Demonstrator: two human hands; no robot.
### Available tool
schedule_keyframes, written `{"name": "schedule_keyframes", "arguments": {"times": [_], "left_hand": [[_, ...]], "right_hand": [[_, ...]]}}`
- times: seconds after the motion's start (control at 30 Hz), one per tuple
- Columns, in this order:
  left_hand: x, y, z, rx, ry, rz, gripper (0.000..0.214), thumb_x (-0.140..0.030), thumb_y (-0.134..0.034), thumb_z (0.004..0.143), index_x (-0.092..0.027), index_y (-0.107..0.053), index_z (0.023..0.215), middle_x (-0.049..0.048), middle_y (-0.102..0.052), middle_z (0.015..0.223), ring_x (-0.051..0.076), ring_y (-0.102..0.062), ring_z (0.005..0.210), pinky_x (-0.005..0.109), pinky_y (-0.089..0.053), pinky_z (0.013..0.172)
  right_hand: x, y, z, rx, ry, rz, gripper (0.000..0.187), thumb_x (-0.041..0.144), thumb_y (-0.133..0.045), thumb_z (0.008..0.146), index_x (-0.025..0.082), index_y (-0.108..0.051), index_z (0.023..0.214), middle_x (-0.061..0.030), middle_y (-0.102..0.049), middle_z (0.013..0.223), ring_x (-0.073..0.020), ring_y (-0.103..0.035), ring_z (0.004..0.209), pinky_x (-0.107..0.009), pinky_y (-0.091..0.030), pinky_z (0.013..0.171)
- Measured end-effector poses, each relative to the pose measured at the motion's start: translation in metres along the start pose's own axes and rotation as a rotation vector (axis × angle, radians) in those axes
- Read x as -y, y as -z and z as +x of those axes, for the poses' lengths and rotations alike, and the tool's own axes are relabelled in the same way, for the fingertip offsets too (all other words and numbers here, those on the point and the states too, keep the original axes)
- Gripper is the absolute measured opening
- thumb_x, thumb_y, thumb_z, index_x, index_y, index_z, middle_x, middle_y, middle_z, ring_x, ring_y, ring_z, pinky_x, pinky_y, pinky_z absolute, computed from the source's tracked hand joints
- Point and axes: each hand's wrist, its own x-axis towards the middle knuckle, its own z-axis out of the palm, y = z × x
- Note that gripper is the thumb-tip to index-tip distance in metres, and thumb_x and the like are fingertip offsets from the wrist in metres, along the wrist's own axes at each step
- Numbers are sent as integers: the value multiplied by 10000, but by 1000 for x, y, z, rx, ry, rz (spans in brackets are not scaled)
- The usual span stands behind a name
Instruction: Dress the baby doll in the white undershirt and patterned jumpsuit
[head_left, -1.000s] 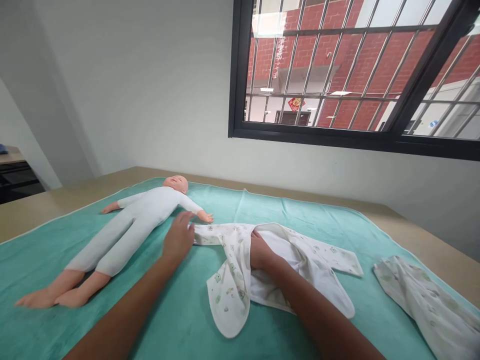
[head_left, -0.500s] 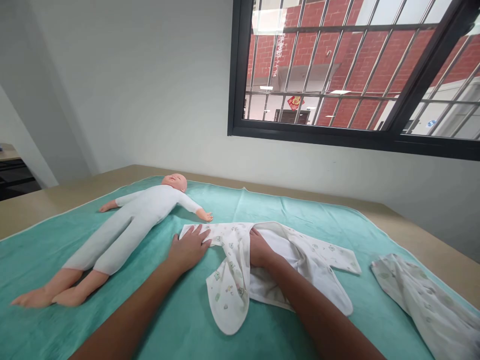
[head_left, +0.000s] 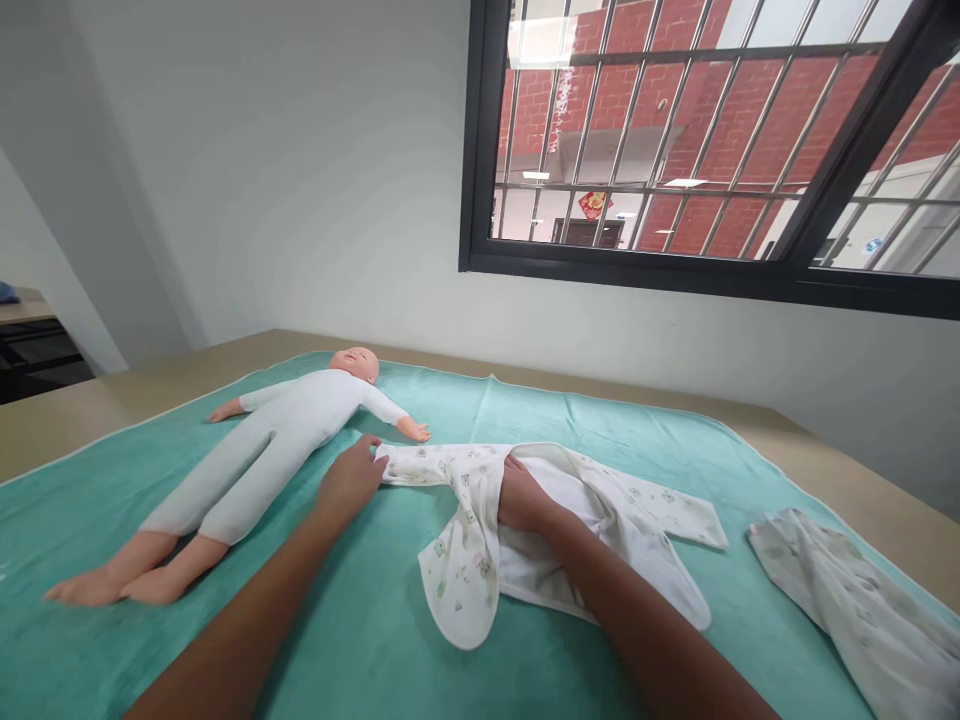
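Observation:
A white baby shirt (head_left: 466, 560) with a small green print lies spread open on the green cloth. At the end of its left-hand sleeve, my left hand (head_left: 352, 482) has its fingers bent round the cuff. My right hand (head_left: 525, 495) reaches into the shirt toward that same sleeve, and the fabric hides its fingers. Beyond my left hand a baby doll (head_left: 289, 415) lies on its back in a white suit, its near hand close to the cuff.
The green cloth (head_left: 360, 630) covers most of the wooden table (head_left: 885, 500). Another printed baby garment (head_left: 847, 590) lies folded at the right. A wall (head_left: 337, 200) and a barred window (head_left: 637, 255) stand behind the table.
My left hand has moved left from lying flat on the sleeve to its cuff, and its fingers have closed there. My right hand stays inside the shirt.

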Motion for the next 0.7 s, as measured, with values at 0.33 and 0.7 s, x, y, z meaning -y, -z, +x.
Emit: {"name": "schedule_keyframes", "arguments": {"times": [0.33, 0.7], "left_hand": [[6, 0, 13, -88, 68, -382, 317, -278, -420, 832, -147, -508, 1107, 57, -660, 895, 156, -663, 755, 263, -540, 656], [2, 1, 2, -81, -112, 152, 327, -96, -487, 725, -160, -575, 1033, 152, -614, 1065, 340, -595, 1012, 423, -439, 841]], "right_hand": [[-2, -4, 2, -2, -42, 16, 410, 209, -537, 790, 210, -628, 1190, -90, -613, 1261, -269, -475, 1206, -417, -285, 1092], [6, 5, 2, -4, -102, 103, 405, 266, -599, 790, 268, -642, 1193, -36, -621, 1277, -256, -466, 1243, -371, -261, 1118]]}}
